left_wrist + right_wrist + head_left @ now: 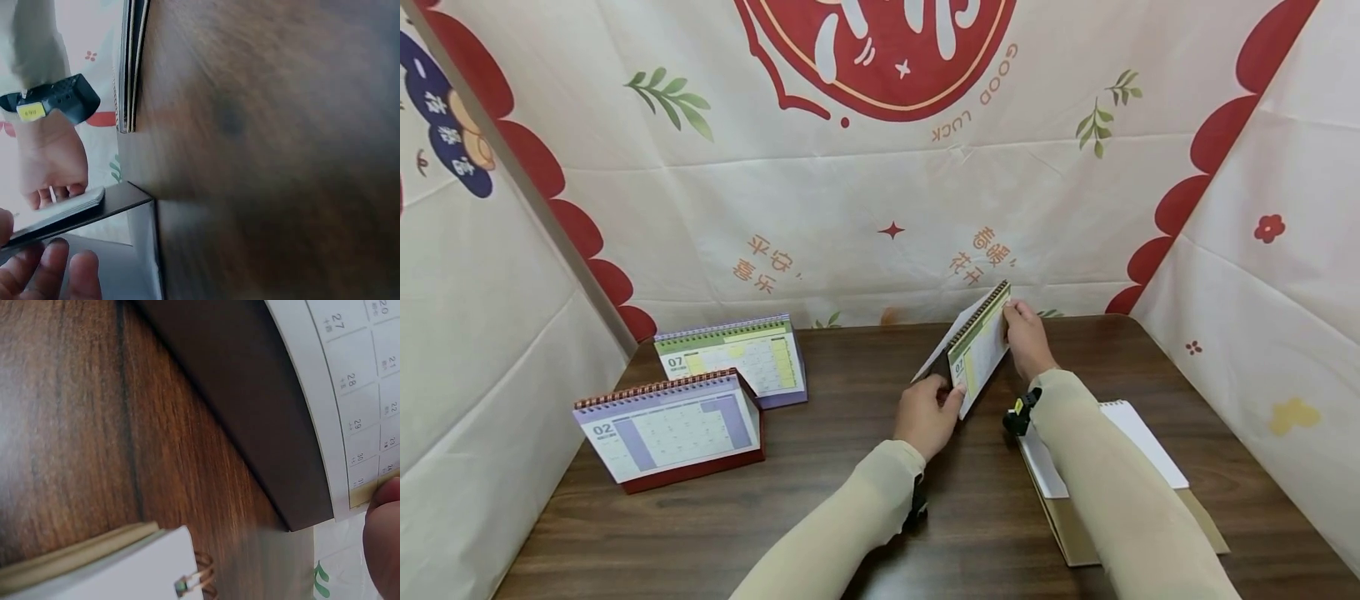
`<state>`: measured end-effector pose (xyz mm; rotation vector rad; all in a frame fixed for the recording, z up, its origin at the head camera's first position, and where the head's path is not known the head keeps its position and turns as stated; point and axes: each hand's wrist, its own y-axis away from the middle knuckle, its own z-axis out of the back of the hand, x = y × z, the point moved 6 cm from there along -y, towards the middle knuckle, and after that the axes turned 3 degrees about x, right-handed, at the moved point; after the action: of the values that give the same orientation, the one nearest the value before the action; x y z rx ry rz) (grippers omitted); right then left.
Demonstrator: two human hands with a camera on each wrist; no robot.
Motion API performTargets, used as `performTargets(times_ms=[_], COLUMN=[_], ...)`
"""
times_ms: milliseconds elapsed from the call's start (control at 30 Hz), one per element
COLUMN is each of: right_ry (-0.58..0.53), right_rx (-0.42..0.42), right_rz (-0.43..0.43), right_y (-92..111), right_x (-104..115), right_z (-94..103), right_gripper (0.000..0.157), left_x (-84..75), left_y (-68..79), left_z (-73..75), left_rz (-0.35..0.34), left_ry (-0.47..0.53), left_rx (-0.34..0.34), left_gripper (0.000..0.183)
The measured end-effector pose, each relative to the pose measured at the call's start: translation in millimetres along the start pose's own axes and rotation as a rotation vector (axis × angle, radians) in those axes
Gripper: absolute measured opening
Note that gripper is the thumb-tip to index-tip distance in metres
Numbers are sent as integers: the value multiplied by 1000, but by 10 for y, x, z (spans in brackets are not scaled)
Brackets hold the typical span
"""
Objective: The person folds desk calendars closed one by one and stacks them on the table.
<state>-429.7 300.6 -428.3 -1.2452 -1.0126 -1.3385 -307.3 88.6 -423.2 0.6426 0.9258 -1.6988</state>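
A spiral-bound desk calendar (981, 354) showing 07, with a green band on its page, stands at an angle toward the back of the table. My left hand (927, 417) pinches its near left edge, thumb on the page and fingers behind, as the left wrist view shows. At the far right edge my right hand (1028, 342) grips the same calendar. In the right wrist view its dark base (250, 412) shows below the printed page (359, 419), with my right thumb (382, 537) on the page's edge. My right fingers are partly hidden behind the calendar.
At the left stand a purple calendar (666, 429) showing 02 on a red base and, behind it, a green-topped calendar (756, 362). A blank white pad with a tan base (1150, 450) lies at the right, partly under my right forearm. Printed cloth (850, 192) walls the wooden table (850, 533).
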Motion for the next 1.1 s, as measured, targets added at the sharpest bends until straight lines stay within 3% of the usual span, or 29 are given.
performTargets(times_ms=[100,233,333,467,800,1100], right_ry=[4,-1,-2,-6,-1,13], right_rx=[-11,-13,-22,-43,-36,-42], right_rz=[3,19,27,25,13,3], right_y=[8,18,19,16,36,45], right_x=[4,25,31,12,15,25], right_z=[7,7,11,22,15,12], right_gripper=[29,27,27,27,28,32], left_x=[92,175,219,255,301,282], left_y=[20,21,16,20,43,17], left_z=[32,118,154,135,93,68], left_rz=[91,154,184,240,307,326], left_ry=[86,136,117,61,-18,117], left_rx=[13,-34,-30,39,95,160], left_gripper=[34,46,58,77,91,93])
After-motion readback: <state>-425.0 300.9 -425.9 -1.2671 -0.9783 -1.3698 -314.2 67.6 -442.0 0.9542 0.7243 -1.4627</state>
